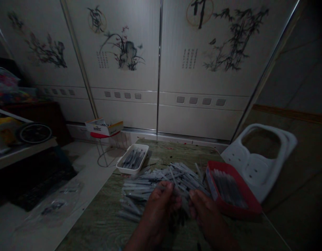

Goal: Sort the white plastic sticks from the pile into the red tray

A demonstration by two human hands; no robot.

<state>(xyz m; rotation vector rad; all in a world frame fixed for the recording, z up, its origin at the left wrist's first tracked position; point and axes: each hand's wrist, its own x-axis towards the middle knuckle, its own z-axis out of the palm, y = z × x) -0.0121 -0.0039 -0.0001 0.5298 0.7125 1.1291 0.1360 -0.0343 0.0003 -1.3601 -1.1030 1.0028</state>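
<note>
A heap of translucent pen barrels [140, 186] lies loose on the wood-patterned table. Over its near side my left hand [161, 204] is closed, thumb against curled fingers, on what looks like a pale, blurred pen barrel [179, 192]. Close on the right, my right hand [204, 211] is also closed, in a pinch; whatever sits in its fingertips is too dark and smeared to make out. Small black pieces [179, 218], perhaps pen parts, lie on the table below and between the hands. Beyond the heap stands a white tray [131, 171] with dark-filled pens lying in it.
A red basket [255, 210] holding a row of pens stands at the table's right edge. Behind it is a white plastic chair [285, 153]. At the left, an open carton [99, 129] rests on a red stool [97, 135]. Sliding doors [124, 111] close off the back.
</note>
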